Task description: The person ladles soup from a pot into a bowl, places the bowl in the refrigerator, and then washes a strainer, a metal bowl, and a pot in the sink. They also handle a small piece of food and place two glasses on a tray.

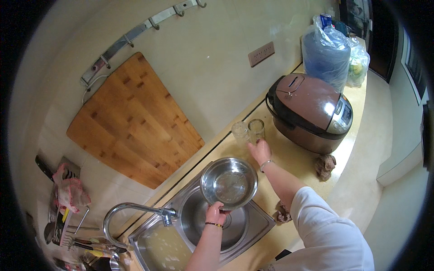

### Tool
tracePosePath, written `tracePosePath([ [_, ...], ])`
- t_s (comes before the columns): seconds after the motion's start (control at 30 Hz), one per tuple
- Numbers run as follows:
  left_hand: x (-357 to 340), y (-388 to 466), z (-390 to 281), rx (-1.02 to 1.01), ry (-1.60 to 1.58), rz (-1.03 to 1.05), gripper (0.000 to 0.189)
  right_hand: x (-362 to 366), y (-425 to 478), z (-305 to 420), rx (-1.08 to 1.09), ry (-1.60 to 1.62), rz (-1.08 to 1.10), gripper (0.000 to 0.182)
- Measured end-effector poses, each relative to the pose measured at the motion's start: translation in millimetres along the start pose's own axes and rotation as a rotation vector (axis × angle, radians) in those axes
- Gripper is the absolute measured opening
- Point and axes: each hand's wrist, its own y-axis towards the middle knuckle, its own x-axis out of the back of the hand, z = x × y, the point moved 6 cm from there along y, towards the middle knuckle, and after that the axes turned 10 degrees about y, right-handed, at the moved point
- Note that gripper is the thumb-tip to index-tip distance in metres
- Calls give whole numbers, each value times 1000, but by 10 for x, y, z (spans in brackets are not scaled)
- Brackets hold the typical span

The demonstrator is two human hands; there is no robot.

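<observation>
My left hand (215, 214) grips the near rim of a stainless steel bowl (232, 184), which is tilted above the round basin of a steel sink (261, 222). Farther right, my right hand (260, 151) reaches to a clear drinking glass (256, 127) on the counter, its fingers at the lower side of it. Whether they close around the glass cannot be told. A second clear glass (240, 130) stands just left of it. Cloudy water (166, 247) lies in the sink's left basin, beside the chrome faucet (135, 206).
A brown rice cooker (305, 105) stands right of the glasses, with bagged items (325, 54) behind it. Crumpled brown cloths (325, 167) lie near the counter's front edge. A wooden cutting board (135, 122) hangs on the wall above a utensil rack (64, 223).
</observation>
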Motion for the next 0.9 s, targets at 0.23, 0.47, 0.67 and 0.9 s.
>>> tracePosePath([
  [0.23,-287,475,-10,65,-101,60,44,-147,622,-95,103,238,64,41],
  [0.47,-402,737,-116,10,-44,88,47,66,515,-313,243,107,119,58],
  [0.67,-386,764,-121,11,25,-10,46,-27,719,1,226,203,58,45],
  [0.9,-279,388,-193,-116,110,-39,48,-430,674,3,205,424,183,17],
])
